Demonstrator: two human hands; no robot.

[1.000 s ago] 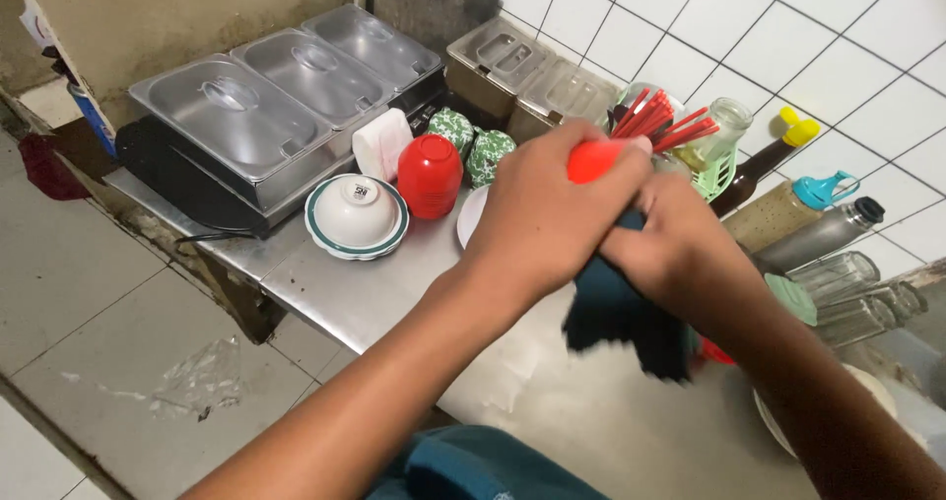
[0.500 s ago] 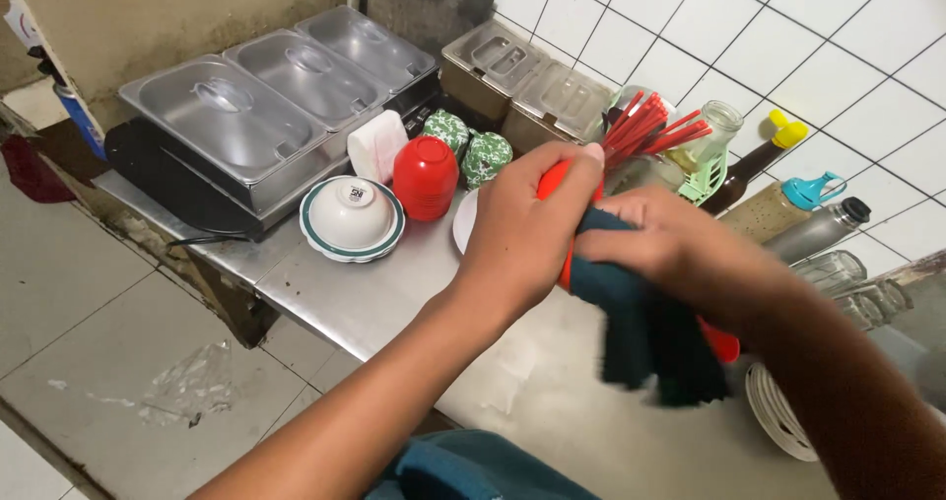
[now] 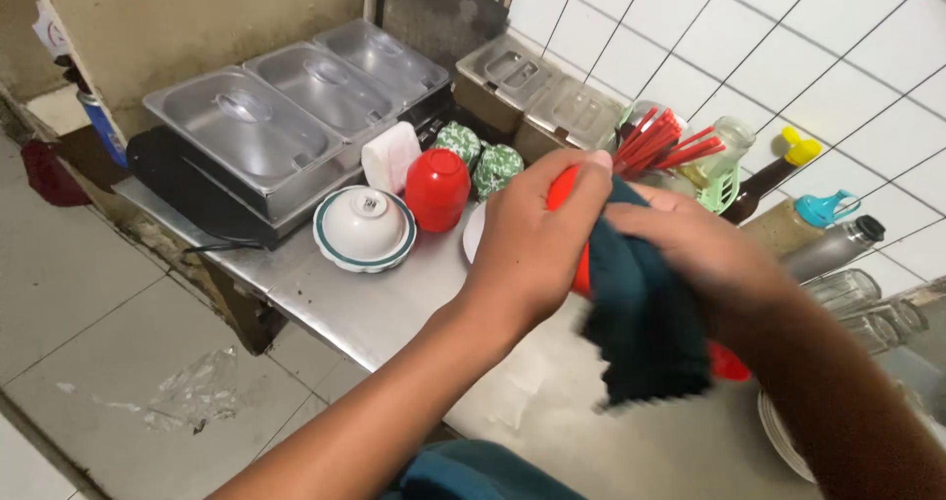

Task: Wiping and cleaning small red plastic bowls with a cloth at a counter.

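Observation:
My left hand (image 3: 537, 249) grips a red plastic container (image 3: 570, 226) above the steel counter (image 3: 374, 308); only slivers of red show past my fingers, plus a red bit (image 3: 727, 364) lower right. My right hand (image 3: 705, 254) presses a dark teal cloth (image 3: 645, 323) against that container. The cloth hangs down and hides most of it.
Three lidded steel food pans (image 3: 246, 131) sit at the back left. An upturned white bowl (image 3: 365, 226), a red cup (image 3: 438, 187), red chopsticks (image 3: 662, 143), sauce bottles (image 3: 778, 180) and clear glasses (image 3: 852, 293) crowd the counter by the tiled wall. The counter's edge drops to the floor on the left.
My right hand has slid the cloth along the red container, and my left hand has turned a little on it. Both hands stay above the same part of the counter.

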